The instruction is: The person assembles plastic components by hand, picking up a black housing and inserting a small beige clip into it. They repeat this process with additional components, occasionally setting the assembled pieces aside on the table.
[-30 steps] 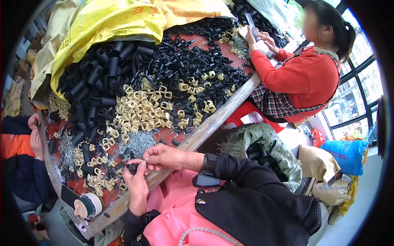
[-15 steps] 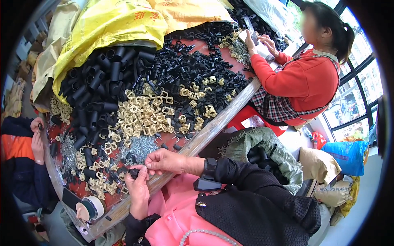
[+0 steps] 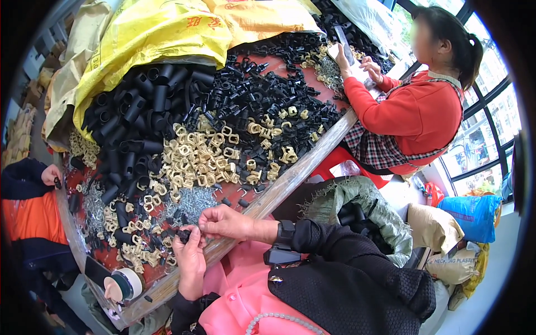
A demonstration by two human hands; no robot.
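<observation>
Close to the near edge of the table, my left hand (image 3: 191,255) pinches a small black plastic part (image 3: 183,236) between thumb and fingers. Its exact kind is too small to tell. My right hand (image 3: 228,222), with a black band on the wrist, is closed at the fingertips right beside the left one. What it holds, if anything, is hidden. Just beyond my hands lie a pile of small silver metal hooks (image 3: 195,202) and a heap of cream-coloured plastic clips (image 3: 192,159). More cream clips (image 3: 137,251) mixed with black bits lie left of my left hand.
Black tubes (image 3: 134,106) and small black parts (image 3: 245,92) cover the far table under yellow sacks (image 3: 156,28). A wooden rail (image 3: 301,167) edges the table. A lidded jar (image 3: 125,285) stands at its corner. A co-worker (image 3: 402,111) sits right, another person (image 3: 33,212) left. A green sack (image 3: 385,223) holds black tubes.
My hands stay together with barely any shift. At the left, the other person's hands have moved apart, and only one shows at the table edge. The right co-worker's hands moved slightly.
</observation>
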